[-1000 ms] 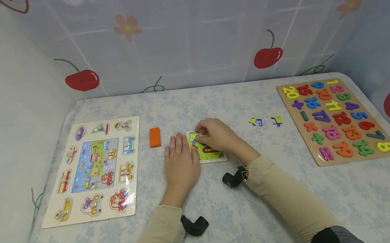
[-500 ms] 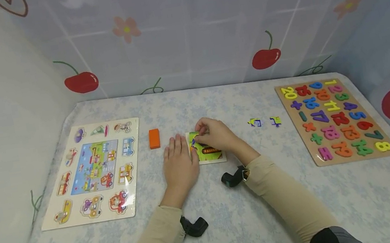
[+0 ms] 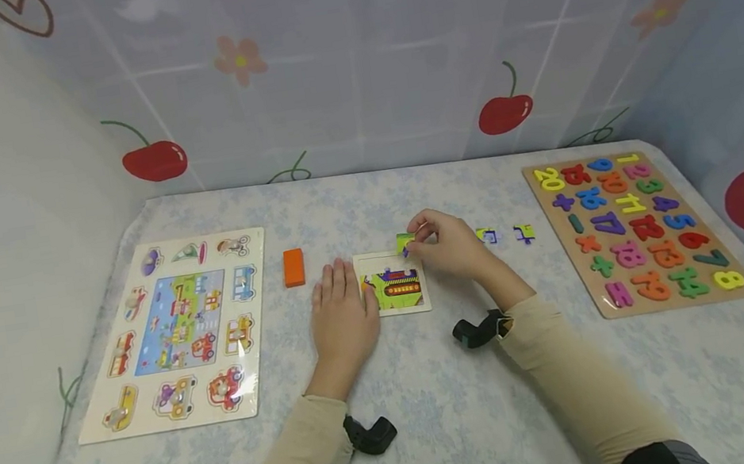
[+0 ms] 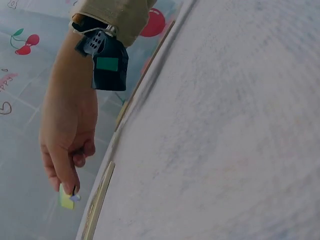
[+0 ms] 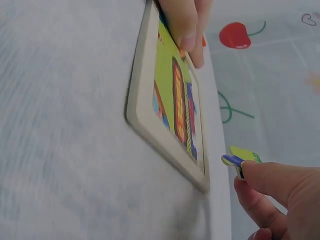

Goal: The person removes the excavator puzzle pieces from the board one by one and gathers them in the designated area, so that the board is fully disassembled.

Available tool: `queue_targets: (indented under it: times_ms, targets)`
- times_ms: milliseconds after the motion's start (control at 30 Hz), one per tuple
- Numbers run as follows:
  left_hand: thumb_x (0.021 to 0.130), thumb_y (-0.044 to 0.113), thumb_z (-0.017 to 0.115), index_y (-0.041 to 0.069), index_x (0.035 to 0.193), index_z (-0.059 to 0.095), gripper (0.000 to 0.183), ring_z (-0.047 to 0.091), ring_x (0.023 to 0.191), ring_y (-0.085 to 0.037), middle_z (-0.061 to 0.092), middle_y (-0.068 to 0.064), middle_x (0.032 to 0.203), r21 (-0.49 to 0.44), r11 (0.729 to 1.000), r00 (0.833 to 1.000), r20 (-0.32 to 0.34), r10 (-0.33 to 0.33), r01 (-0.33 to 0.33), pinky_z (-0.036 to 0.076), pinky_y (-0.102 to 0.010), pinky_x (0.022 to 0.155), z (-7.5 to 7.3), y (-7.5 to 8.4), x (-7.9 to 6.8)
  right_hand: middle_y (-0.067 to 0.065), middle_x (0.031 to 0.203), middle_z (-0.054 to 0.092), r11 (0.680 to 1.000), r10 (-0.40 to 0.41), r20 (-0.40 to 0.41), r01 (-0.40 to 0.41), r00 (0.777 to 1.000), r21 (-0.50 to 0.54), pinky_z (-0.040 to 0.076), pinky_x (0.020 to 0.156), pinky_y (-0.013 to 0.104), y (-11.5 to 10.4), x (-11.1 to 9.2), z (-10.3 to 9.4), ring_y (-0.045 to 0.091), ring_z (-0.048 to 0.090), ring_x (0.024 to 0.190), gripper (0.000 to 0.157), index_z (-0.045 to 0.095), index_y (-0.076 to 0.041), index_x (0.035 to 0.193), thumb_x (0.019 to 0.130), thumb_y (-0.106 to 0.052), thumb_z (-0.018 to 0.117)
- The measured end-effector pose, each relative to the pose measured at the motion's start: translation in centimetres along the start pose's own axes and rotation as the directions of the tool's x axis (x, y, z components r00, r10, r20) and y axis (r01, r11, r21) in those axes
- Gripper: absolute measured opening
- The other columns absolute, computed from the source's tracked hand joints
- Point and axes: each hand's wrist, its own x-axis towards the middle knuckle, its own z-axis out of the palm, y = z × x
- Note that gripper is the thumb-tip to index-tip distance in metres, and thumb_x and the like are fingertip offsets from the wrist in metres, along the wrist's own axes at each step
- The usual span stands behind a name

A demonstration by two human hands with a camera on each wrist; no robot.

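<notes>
Right hand pinches a small yellow-green and blue puzzle piece between thumb and fingertips. Piece sits over the far right corner of a small pale-rimmed puzzle tray; from both wrists it shows apart from the tray. Left hand lies flat, fingers straight and together, gripping nothing, thumb on the tray's left edge. Tray picture: green ground, orange-and-black band; the far strip bare. Two loose pieces on the tabletop, right of the right hand. Orange block just beyond the left fingertips, to their left. Vehicle board at far left, number board at far right. Tan sleeves, black gear at both wrists.
</notes>
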Motion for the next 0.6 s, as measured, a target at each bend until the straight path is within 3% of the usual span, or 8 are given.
queue_targets:
  times_ms: [267, 600]
  targets:
    - [0.106, 0.042, 0.030, 0.005, 0.157, 0.025, 0.064, 0.013, 0.155, -0.028, 0.019, -0.010, 0.166, -0.005, 1.000, 1.000, -0.001, -0.001, 0.001, 0.010, -0.046, 0.127, 0.0, 0.0, -0.1, 0.008, 0.106, 0.068, 0.991, 0.086, -0.038, -0.090, 0.996, -0.101, 0.046, 0.070, 0.033, 3.0, -0.5, -3.6, 0.024, 0.059, 0.088, 0.023, 0.061, -0.016, 0.115, 0.095, -0.026, 0.067]
    - [0.106, 0.042, 0.030, 0.005, 0.157, 0.024, 0.064, 0.012, 0.156, -0.028, 0.019, -0.010, 0.166, -0.004, 1.000, 1.000, 0.005, 0.004, -0.004, 0.009, -0.046, 0.127, 0.0, -0.1, -0.1, 0.011, 0.105, 0.069, 0.981, 0.083, -0.069, -0.094, 0.994, -0.172, 0.048, 0.078, 0.037, 4.1, -0.8, -4.5, 0.026, 0.061, 0.094, 0.024, 0.063, -0.011, 0.116, 0.095, -0.021, 0.067]
